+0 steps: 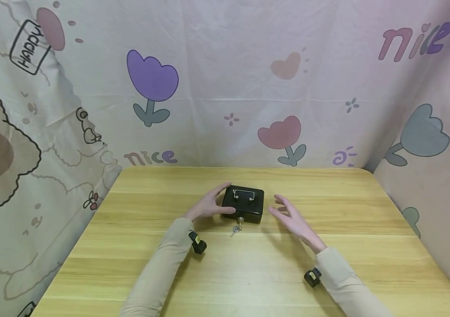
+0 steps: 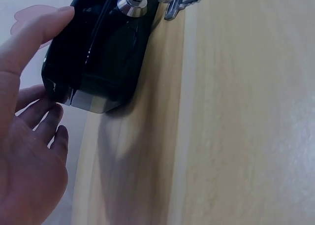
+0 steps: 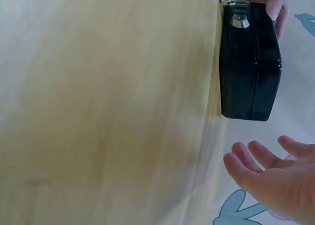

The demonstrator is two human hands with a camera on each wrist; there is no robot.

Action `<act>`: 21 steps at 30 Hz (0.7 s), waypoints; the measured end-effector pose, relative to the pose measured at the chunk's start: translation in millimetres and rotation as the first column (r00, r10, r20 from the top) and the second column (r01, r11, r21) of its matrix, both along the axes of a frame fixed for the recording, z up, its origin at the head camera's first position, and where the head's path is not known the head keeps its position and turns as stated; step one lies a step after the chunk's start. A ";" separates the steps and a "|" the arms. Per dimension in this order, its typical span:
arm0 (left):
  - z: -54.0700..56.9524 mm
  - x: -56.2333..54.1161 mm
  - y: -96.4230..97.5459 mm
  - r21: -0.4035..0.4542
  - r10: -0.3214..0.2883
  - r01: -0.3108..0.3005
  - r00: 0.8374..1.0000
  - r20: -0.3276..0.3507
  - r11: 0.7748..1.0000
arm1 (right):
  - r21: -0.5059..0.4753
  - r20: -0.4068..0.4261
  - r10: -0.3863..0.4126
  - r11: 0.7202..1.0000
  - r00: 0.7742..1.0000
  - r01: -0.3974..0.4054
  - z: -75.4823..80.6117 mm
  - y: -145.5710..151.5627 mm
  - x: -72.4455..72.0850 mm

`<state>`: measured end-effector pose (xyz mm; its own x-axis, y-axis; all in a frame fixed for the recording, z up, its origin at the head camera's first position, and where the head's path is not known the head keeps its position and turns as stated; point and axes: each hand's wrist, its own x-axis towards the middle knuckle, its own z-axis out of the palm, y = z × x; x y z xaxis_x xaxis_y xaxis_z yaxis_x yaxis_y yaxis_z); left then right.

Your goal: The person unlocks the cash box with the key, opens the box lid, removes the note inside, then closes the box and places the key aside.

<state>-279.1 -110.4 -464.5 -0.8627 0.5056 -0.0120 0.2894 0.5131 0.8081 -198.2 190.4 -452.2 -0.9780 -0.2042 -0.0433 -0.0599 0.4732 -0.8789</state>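
Note:
A small black cash box with a thin metal handle folded on its lid stands on the wooden table. Its front has a silver lock, from which a ring with keys hangs. My left hand grips the box's left end, thumb across the front edge of the lid and the other fingers around the side and back corner. To the right of the box, my right hand is held apart from it, palm toward the box and fingers loosely spread, holding nothing.
The light wooden table reaches back to a printed cloth with flowers and lettering, which also hangs at both sides. Each wrist wears a small black camera, one below the left cuff and one by the right cuff.

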 end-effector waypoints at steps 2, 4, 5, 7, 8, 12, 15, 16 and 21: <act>-1.8 -0.3 0.1 0.015 0.000 0.000 1.000 0.004 1.000 | -0.002 0.012 -0.001 1.000 1.000 0.001 -0.6 -1.0 0.1; -3.4 0.2 0.7 0.024 0.005 -0.006 1.000 0.008 1.000 | 0.003 0.018 -0.002 1.000 1.000 0.002 -1.1 -2.4 0.3; -4.4 0.5 1.0 0.029 0.009 -0.009 1.000 0.007 1.000 | 0.005 0.021 -0.002 1.000 1.000 0.002 -1.4 -3.0 0.4; -6.1 1.8 1.7 0.047 0.022 -0.023 1.000 0.013 0.999 | 0.001 0.029 -0.006 1.000 1.000 0.006 -2.2 -4.1 0.3; -6.6 2.8 2.2 0.057 0.031 -0.032 0.999 0.018 0.998 | -0.003 0.033 -0.009 1.000 0.999 0.009 -2.8 -4.6 0.3; -9.8 6.6 5.1 0.111 0.076 -0.082 0.995 0.063 0.990 | -0.044 0.052 -0.028 0.999 0.998 0.030 -4.9 -7.5 1.0; -12.1 8.6 8.6 0.148 0.107 -0.119 0.990 0.088 0.982 | -0.085 0.061 -0.046 0.995 0.997 0.051 -6.2 -11.3 1.7; -12.7 9.2 10.0 0.155 0.117 -0.130 0.989 0.089 0.979 | -0.100 0.063 -0.050 0.993 0.997 0.056 -6.8 -12.7 1.7; -15.8 11.7 17.2 0.169 0.152 -0.163 0.985 0.077 0.972 | -0.197 0.082 -0.068 0.977 0.994 0.083 -10.7 -18.7 0.6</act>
<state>-267.4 -93.2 -480.3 -0.9319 0.3627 0.0076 0.1623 0.3980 0.9029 -197.6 171.7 -462.8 -0.9866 -0.1415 -0.0818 0.0381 0.2878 -0.9569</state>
